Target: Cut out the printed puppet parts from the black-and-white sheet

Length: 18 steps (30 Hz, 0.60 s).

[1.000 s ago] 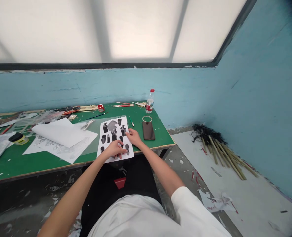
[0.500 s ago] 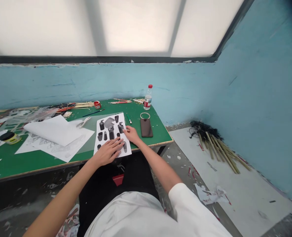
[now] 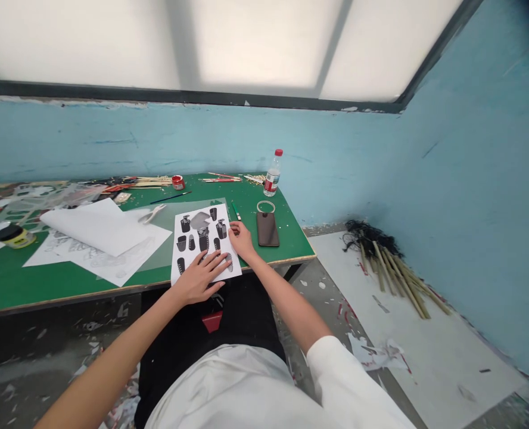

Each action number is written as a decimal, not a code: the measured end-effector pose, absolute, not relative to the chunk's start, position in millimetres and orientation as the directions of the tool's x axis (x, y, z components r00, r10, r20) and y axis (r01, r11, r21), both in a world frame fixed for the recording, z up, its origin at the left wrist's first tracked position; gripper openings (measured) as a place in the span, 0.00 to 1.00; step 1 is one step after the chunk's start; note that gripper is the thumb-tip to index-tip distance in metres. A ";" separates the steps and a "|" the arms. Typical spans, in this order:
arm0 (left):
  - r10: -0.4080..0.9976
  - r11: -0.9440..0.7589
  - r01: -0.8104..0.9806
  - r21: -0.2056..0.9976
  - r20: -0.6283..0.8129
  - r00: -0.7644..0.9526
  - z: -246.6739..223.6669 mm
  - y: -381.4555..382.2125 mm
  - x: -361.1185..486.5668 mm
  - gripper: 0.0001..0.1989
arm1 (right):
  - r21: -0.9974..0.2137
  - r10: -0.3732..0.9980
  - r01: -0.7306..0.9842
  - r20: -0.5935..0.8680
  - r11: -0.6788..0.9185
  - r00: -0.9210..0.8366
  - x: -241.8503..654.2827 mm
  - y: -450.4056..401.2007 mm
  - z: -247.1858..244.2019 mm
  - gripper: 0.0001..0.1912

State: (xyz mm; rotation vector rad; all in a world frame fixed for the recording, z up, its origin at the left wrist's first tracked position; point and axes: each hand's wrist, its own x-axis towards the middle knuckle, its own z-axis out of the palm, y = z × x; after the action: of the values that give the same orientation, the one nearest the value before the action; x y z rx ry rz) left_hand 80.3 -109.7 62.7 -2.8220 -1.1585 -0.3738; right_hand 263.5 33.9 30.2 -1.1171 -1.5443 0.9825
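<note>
A white sheet of paper (image 3: 188,256) printed with several black and grey shapes lies at the front edge of the green table. My left hand (image 3: 202,277) rests flat on its lower part, fingers spread, the thumb side over the front edge. At the sheet's right edge my right hand (image 3: 242,241) has its fingers bent together, seemingly pinching that edge; the fingertips are partly hidden. Just beyond the right fingers lies a small green-handled tool (image 3: 236,210). Beneath the sheet is a translucent mat (image 3: 168,223).
To the right lie a phone (image 3: 268,229), a clear ring (image 3: 265,207) and an upright bottle (image 3: 271,176). Scissors-like white-handled tool (image 3: 152,214), loose papers (image 3: 97,229), a yellow jar (image 3: 16,236) and a red jar (image 3: 177,182) are leftward. Bamboo sticks (image 3: 398,274) lie on the floor.
My right fingers have shifted from on the sheet to its right edge. My left hand stays on the sheet, with its fingers spread a little wider. The view has shifted slightly.
</note>
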 end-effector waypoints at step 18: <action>0.637 -0.765 0.644 0.012 0.155 0.755 62.9 -112.3 70.1 0.34 | -0.936 0.951 0.189 0.271 0.296 -0.147 265.4 37.3 21.0 0.15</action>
State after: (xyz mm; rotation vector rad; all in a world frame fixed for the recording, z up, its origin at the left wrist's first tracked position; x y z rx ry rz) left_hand 70.1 -112.3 62.9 -2.9031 -1.0604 -0.2336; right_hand 265.4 37.3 21.0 -1.0770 -1.5740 0.9659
